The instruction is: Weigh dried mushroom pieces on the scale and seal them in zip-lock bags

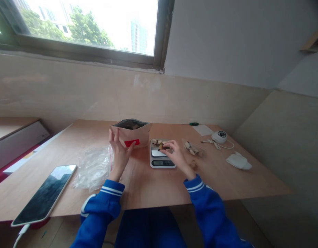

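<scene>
My left hand (120,150) grips the front of a standing tan pouch (143,136), its thumb on the red label (131,142). The pouch's mouth gapes, with dark contents inside that I cannot make out. Over the plate of a small white kitchen scale (162,163), my right hand (176,151) has its thumb and fingers closed around a brown piece that looks like a dried mushroom (161,146). More tan and dark pieces (156,141) lie on the plate beside it. The digits on the scale's display are too small to read.
Clear plastic bags (93,168) and a phone (46,194) on a cable lie to the left. Right of the scale are a bag of similar pieces (193,148), a loose brown piece (193,164), a white dome camera (219,136) and a crumpled white tissue (239,161).
</scene>
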`<control>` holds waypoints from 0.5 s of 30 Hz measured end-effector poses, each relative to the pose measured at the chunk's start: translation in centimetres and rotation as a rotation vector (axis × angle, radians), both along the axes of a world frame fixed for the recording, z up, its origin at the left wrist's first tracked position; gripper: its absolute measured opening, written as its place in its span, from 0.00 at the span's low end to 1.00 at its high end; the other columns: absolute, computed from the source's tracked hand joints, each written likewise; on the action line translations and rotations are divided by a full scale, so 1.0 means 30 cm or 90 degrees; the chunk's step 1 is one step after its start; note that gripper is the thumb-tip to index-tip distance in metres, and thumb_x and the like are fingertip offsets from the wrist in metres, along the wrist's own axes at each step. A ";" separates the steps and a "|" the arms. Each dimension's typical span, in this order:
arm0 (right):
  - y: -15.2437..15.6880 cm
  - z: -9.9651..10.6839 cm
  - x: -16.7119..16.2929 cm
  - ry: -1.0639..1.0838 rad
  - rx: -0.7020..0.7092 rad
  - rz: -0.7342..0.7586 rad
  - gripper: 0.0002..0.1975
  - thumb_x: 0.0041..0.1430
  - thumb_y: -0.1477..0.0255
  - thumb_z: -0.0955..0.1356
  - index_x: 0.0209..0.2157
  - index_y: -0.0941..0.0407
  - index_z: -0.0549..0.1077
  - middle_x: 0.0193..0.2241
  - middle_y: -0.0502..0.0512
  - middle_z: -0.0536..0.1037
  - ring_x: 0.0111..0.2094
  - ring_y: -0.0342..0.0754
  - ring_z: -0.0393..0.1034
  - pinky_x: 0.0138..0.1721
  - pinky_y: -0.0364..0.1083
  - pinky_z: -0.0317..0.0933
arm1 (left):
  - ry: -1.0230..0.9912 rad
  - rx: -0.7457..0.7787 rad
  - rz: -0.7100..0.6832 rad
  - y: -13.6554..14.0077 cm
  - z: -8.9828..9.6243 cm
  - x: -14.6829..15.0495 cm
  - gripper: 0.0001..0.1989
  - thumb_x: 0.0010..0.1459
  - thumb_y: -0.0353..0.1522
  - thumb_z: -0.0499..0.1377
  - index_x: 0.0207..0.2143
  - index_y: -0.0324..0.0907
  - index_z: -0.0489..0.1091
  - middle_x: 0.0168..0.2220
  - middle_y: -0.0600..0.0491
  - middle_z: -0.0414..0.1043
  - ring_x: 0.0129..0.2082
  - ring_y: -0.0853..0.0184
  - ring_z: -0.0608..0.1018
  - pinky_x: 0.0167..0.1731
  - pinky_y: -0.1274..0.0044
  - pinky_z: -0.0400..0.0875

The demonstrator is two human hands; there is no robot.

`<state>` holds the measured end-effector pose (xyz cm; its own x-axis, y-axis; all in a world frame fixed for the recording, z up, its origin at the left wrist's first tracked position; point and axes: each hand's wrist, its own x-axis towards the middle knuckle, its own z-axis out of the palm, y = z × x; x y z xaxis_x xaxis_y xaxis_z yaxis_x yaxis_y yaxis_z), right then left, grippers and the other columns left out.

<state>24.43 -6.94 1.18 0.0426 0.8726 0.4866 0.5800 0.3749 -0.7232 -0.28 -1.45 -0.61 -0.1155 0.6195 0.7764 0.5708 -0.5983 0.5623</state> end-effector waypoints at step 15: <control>0.142 0.000 0.003 -0.263 -0.050 -0.034 0.15 0.65 0.73 0.59 0.48 0.57 0.74 0.49 0.61 0.72 0.53 0.51 0.62 0.54 0.51 0.54 | 0.005 -0.133 0.071 0.064 -0.212 -0.055 0.41 0.53 0.38 0.60 0.64 0.37 0.45 0.60 0.36 0.55 0.59 0.51 0.63 0.57 0.59 0.59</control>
<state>24.52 -2.67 1.18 -0.0962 0.9095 0.4045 0.8442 0.2899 -0.4508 -1.93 0.49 -6.97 -0.1863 0.7512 0.6333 0.6317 -0.4021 0.6628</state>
